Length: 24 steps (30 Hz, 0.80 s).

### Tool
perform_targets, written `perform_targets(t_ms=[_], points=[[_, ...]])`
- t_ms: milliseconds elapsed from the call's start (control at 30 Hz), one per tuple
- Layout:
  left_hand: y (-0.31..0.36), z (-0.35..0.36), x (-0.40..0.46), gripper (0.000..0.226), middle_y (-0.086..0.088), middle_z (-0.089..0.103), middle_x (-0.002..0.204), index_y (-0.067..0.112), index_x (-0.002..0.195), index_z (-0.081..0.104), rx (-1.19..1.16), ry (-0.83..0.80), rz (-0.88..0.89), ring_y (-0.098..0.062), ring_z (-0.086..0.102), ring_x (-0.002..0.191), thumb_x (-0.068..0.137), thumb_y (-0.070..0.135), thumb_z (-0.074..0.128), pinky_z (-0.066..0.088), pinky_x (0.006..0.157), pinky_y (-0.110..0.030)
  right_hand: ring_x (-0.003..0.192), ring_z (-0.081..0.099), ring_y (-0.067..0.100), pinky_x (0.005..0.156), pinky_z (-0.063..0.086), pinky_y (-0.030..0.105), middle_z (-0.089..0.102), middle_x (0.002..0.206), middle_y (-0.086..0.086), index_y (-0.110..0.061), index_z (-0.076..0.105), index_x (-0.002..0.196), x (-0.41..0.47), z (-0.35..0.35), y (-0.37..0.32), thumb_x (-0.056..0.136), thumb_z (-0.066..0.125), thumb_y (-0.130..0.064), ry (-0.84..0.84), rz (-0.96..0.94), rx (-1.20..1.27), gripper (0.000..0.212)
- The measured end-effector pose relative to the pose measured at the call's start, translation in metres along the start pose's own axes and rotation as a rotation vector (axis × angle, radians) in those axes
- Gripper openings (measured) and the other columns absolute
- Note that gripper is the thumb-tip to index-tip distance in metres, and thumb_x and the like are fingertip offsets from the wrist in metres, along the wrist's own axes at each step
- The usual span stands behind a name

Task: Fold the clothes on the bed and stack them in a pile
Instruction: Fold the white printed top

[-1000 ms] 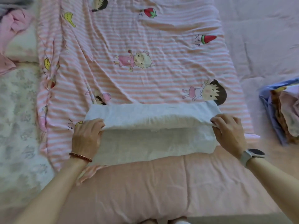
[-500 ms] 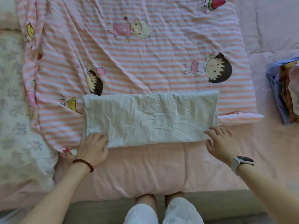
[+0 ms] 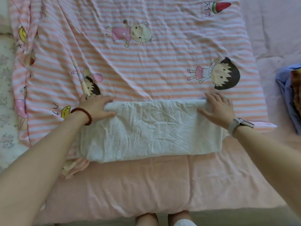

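Note:
A white cloth (image 3: 151, 129), folded into a long band, lies across the near part of the bed on a pink striped cartoon sheet (image 3: 162, 66). My left hand (image 3: 96, 106) rests on the cloth's far left corner, fingers straight along the far edge and thumb on top. A red bead bracelet is on that wrist. My right hand (image 3: 216, 108) lies flat with spread fingers on the far right corner. A watch is on that wrist.
A pile of folded clothes (image 3: 291, 98), blue and brown, sits at the right edge of the bed. Plain pink bedding (image 3: 146, 185) covers the near edge. Floral bedding (image 3: 6, 95) lies at the left. My legs (image 3: 162, 219) show below the bed's edge.
Both hands let go of the fold, drew back to the cloth's near edge, then moved forward onto its far corners. The cloth now lies flat as a folded band.

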<state>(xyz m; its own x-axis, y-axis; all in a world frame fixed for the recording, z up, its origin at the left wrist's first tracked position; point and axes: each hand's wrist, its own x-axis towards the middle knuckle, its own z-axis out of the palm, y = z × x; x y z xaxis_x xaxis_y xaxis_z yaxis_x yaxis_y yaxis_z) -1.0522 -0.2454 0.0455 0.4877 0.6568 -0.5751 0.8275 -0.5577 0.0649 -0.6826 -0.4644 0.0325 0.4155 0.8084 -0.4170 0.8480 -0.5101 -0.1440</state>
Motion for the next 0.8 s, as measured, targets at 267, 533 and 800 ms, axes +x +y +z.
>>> perform_targets(t_ms=[267,533,800], points=[[0.002,-0.015,-0.047,0.017,0.002,0.051,0.076,0.026,0.089,0.039,-0.32,0.097,0.04,-0.021,0.051,0.07,0.091,0.035,0.053,0.029,0.054,-0.03,0.078,0.049,0.026,0.059,0.028,0.032,0.057,0.085,0.012,-0.008,0.051,0.085,-0.018,-0.028,0.011,0.091,0.055,-0.011,0.102,0.102,0.522,0.008],[0.01,-0.073,-0.065,0.018,-0.002,0.064,0.081,0.021,0.1,0.06,-0.493,0.395,-0.051,-0.03,0.06,0.078,0.087,0.034,0.06,0.044,0.064,-0.036,0.081,0.051,0.025,0.065,0.028,0.024,0.06,0.092,0.01,-0.001,0.057,0.1,-0.017,-0.085,-0.017,0.092,0.054,-0.009,0.493,0.077,0.695,0.012],[0.037,-0.087,0.012,0.064,-0.009,0.016,0.153,0.027,0.144,0.024,-0.158,0.452,-0.282,-0.028,0.008,0.14,0.088,0.041,0.052,-0.003,0.11,-0.056,0.116,0.047,0.029,0.099,0.039,0.041,0.047,0.127,0.016,-0.005,0.033,0.137,0.051,-0.098,-0.017,0.089,0.059,-0.015,0.383,0.156,0.695,0.056]])
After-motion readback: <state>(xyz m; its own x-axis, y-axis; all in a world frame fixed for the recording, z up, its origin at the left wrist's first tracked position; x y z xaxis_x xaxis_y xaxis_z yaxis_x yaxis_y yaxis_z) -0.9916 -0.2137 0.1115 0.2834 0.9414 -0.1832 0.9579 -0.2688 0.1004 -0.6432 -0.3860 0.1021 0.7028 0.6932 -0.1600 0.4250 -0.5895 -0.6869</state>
